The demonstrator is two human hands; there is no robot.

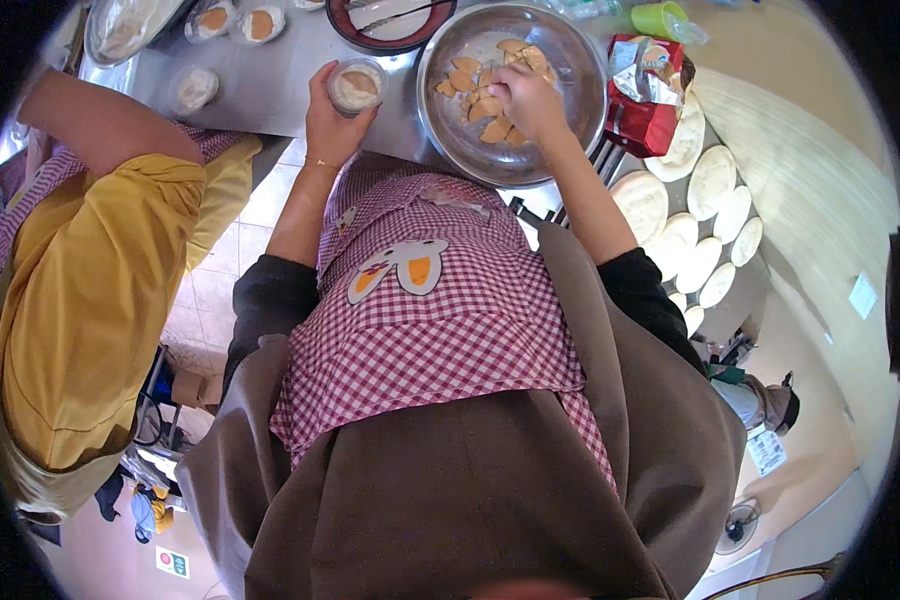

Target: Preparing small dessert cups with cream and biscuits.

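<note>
My left hand point(328, 132) is wrapped round a small clear cup point(358, 85). White cream fills the cup, with a tan piece resting on top. Over a wide steel bowl point(462, 158) to the right, my right hand point(532, 102) reaches in with its fingers pinched together. Flat, tan, biscuit-like pieces point(496, 130) lie scattered inside the bowl around my fingertips. Whether one is between the fingers is hidden.
Several filled cups point(258, 25) stand at the far left of the metal table point(270, 95). A dark-rimmed bowl point(375, 42) holds a utensil. A red package point(642, 128) and green cup point(660, 20) are right of the steel bowl. A co-worker's yellow sleeve point(100, 290) is close on my left.
</note>
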